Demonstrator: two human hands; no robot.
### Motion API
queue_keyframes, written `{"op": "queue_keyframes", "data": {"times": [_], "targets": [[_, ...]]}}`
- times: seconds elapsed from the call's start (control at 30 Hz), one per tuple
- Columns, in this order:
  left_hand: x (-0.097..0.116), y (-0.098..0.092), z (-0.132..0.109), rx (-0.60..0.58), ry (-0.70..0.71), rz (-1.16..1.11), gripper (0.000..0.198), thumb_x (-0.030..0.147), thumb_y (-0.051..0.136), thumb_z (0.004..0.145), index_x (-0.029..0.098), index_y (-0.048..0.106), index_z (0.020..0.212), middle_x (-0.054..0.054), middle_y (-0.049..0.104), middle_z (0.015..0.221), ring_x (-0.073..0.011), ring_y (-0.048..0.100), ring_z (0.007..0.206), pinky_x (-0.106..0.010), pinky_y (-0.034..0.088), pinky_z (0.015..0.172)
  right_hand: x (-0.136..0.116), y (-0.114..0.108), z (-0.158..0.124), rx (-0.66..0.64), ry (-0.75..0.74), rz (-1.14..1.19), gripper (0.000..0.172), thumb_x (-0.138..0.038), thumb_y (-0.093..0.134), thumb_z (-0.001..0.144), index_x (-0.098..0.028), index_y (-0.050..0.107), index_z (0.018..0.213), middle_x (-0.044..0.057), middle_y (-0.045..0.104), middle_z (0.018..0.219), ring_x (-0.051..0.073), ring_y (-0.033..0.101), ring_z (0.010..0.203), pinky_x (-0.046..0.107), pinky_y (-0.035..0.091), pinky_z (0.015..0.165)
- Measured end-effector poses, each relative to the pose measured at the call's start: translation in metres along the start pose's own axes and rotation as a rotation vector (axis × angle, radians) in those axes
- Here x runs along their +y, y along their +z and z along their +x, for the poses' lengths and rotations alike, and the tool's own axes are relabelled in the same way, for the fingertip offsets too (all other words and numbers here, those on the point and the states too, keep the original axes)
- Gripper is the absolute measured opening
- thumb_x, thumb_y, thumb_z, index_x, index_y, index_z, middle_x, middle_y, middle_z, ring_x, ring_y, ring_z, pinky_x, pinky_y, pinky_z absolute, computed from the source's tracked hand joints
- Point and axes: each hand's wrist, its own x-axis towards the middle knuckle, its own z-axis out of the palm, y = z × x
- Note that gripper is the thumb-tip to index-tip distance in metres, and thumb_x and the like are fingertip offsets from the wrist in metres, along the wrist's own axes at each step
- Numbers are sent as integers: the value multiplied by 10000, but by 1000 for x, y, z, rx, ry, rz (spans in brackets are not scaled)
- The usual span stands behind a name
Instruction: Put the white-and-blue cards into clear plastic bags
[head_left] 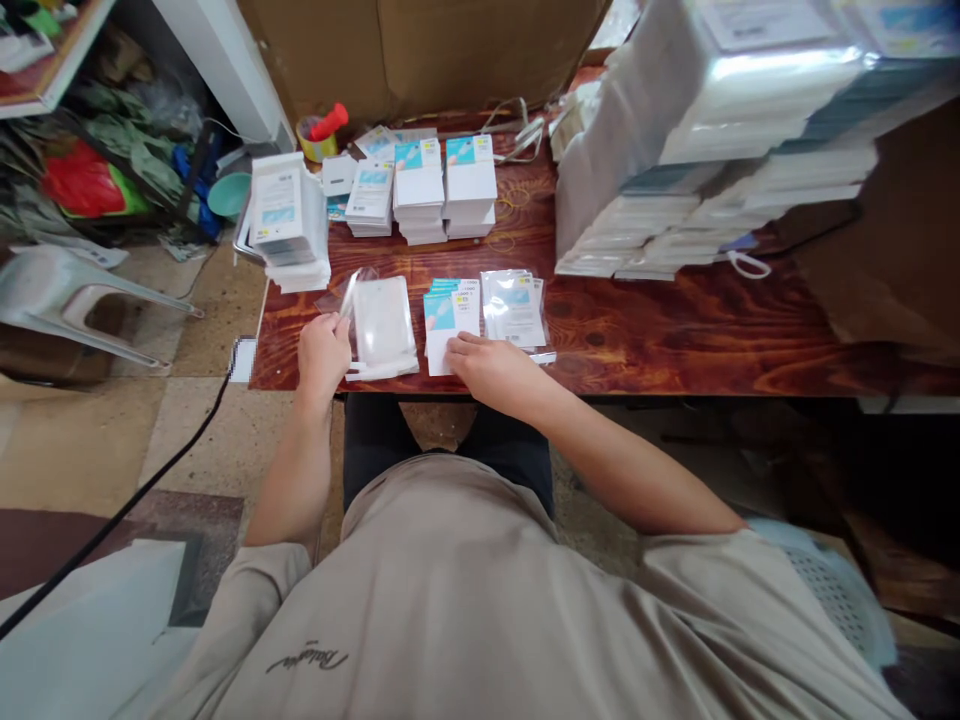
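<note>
My left hand point(324, 352) is closed in a pinch on a clear plastic sleeve point(349, 292) at the left of a pile of white sleeves point(384, 322). My right hand point(491, 367) lies on the near edge of a small stack of white and teal cards point(451, 312), fingers curled onto the top card. To the right of it lies a fanned pile of bagged cards point(514, 306). All of this rests near the front edge of the dark wooden table point(660, 330).
Further back stand several card stacks point(442, 188), a wrapped bundle point(289, 215) at the left edge and a tape roll with a red handle point(321, 130). A tall heap of wrapped packs point(720, 140) fills the right. A cardboard box point(420, 50) is behind; a plastic chair point(67, 300) lies left.
</note>
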Motion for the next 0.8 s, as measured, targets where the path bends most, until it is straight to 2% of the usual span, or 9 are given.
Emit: {"op": "queue_keyframes", "data": {"times": [0.13, 0.23, 0.3, 0.4, 0.47, 0.5, 0.6, 0.67, 0.8], "targets": [[-1, -3, 0, 132, -93, -141, 329, 380, 569, 980, 154, 802, 1033, -162, 810, 1011, -320, 772, 970, -435, 560, 925, -1, -3, -1, -3, -15, -17, 247, -249, 554, 1040, -64, 692, 1128, 210, 695, 1206, 310, 620, 1209, 371, 528, 884], [1, 0, 3, 213, -206, -516, 270, 411, 636, 935, 173, 764, 938, -83, 780, 817, -218, 750, 683, -342, 598, 690, 3, -3, -3, -29, -49, 3, 224, -132, 484, 1033, -91, 703, 1052, 175, 731, 1123, 270, 674, 1103, 340, 514, 832], [6, 6, 4, 221, -281, -786, 254, 414, 688, 897, 165, 734, 920, -64, 762, 788, -189, 728, 616, -309, 590, 594, 8, -1, -7, 52, -15, 50, 220, -86, 488, 999, -113, 706, 1013, 141, 757, 1028, 236, 706, 963, 318, 501, 773], [18, 17, 3, 225, -342, -1059, 279, 432, 759, 849, 161, 700, 877, -54, 750, 779, -182, 744, 651, -302, 613, 612, 14, 4, -17, 535, 249, 244, 219, -217, 513, 1019, -153, 717, 972, 94, 768, 890, 201, 710, 796, 303, 507, 708], [28, 23, 1, 216, -381, -1162, 314, 456, 796, 826, 166, 680, 848, -53, 746, 783, -184, 756, 689, -306, 626, 651, 13, 6, -25, 916, 473, 539, 270, -378, 543, 1027, -184, 719, 960, 57, 751, 804, 179, 690, 685, 291, 517, 629], [33, 26, 0, 198, -406, -1197, 330, 467, 811, 816, 170, 671, 843, -56, 749, 794, -187, 762, 713, -307, 630, 669, 10, 7, -28, 1003, 545, 739, 295, -451, 583, 1006, -197, 717, 940, 35, 731, 744, 168, 668, 607, 283, 506, 560], [47, 30, -3, 123, -479, -1251, 382, 512, 835, 799, 183, 655, 870, -73, 767, 874, -203, 781, 822, -313, 632, 728, -3, 14, -34, 830, 579, 1276, 378, -576, 715, 895, -202, 695, 844, -20, 634, 552, 143, 578, 408, 245, 402, 377], [56, 31, -6, 79, -505, -1280, 431, 553, 848, 779, 187, 644, 881, -84, 773, 917, -221, 786, 888, -324, 632, 757, -9, 22, -33, 705, 581, 1414, 407, -594, 746, 855, -193, 683, 822, -33, 608, 497, 134, 563, 366, 221, 369, 340], [71, 36, -17, 28, -491, -1373, 481, 557, 894, 717, 186, 644, 895, -85, 774, 899, -242, 787, 920, -348, 635, 782, -18, 38, -23, 884, 712, 1428, 412, -602, 738, 853, -197, 663, 866, -44, 612, 510, 127, 574, 368, 219, 428, 342]]}}
